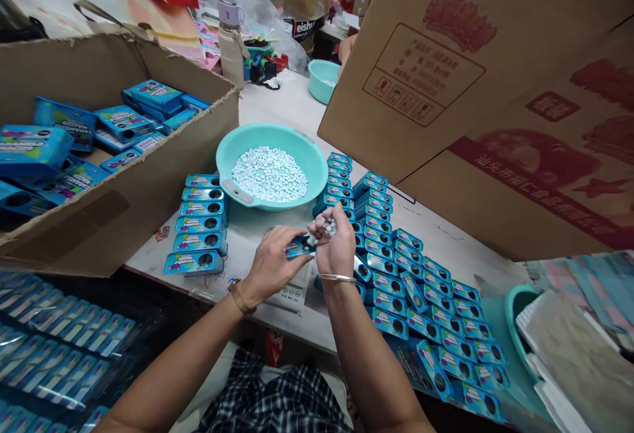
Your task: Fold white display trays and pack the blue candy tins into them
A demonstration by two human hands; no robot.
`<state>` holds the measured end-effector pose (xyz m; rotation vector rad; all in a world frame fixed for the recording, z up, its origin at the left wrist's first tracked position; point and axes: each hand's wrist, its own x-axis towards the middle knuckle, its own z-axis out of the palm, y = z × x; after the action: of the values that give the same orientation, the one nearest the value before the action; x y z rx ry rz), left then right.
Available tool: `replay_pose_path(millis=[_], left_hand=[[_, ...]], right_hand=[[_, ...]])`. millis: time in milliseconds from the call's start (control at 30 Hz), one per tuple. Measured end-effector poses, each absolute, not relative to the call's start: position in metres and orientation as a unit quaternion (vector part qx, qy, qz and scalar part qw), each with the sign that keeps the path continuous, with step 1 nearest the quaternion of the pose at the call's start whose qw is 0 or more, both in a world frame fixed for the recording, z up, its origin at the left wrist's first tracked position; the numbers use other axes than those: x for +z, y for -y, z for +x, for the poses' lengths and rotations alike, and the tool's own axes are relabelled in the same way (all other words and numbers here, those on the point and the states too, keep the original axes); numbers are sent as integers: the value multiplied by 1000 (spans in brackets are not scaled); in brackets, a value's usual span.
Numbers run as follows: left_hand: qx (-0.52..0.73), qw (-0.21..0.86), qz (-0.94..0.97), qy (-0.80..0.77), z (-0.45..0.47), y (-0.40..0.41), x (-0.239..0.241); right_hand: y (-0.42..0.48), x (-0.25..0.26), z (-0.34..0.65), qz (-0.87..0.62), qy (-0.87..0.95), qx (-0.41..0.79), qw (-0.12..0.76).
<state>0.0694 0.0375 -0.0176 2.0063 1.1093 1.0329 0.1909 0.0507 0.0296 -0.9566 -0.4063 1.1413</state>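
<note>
My left hand (pixel 274 258) grips a small blue candy box (pixel 297 247) between thumb and fingers. Right beside it, my right hand (pixel 338 246) is cupped around a heap of small pale candies (pixel 324 227), held at the end of the box. Beyond both hands sits a turquoise basin (pixel 272 131) with many white candies (pixel 270 174) inside. Under my hands, a white scale (pixel 287 296) is partly covered. A row of blue boxes (pixel 198 224) stands to the left of the basin, and several more rows (pixel 379 248) stand to the right.
An open carton (pixel 148 202) of blue boxes is at the left. A large printed carton (pixel 475 103) walls off the right. Behind stand a bottle (pixel 230 43) and a second turquoise basin (pixel 321 83), with a person's arm near it. Trays of boxes (pixel 64 340) lie lower left.
</note>
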Motion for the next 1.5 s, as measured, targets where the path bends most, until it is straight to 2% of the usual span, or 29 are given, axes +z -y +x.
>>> replay_pose_path(millis=[300, 467, 633, 867, 1067, 1267, 1500], left_hand=[[402, 305, 760, -410, 71, -38, -18], [401, 320, 757, -404, 64, -37, -9], [479, 323, 673, -462, 26, -29, 13], [546, 318, 565, -531, -11, -14, 7], [520, 312, 603, -519, -8, -8, 1], [496, 251, 692, -460, -2, -6, 1], [342, 158, 849, -371, 33, -7, 0]], right_hand=[[-50, 30, 188, -433, 197, 505, 720], [-53, 34, 197, -407, 142, 550, 715], [-46, 44, 234, -317, 61, 640, 697], [-34, 51, 254, -266, 37, 644, 716], [-36, 53, 245, -268, 33, 645, 715], [-38, 49, 237, -286, 45, 644, 708], [-47, 44, 209, -365, 73, 602, 706]])
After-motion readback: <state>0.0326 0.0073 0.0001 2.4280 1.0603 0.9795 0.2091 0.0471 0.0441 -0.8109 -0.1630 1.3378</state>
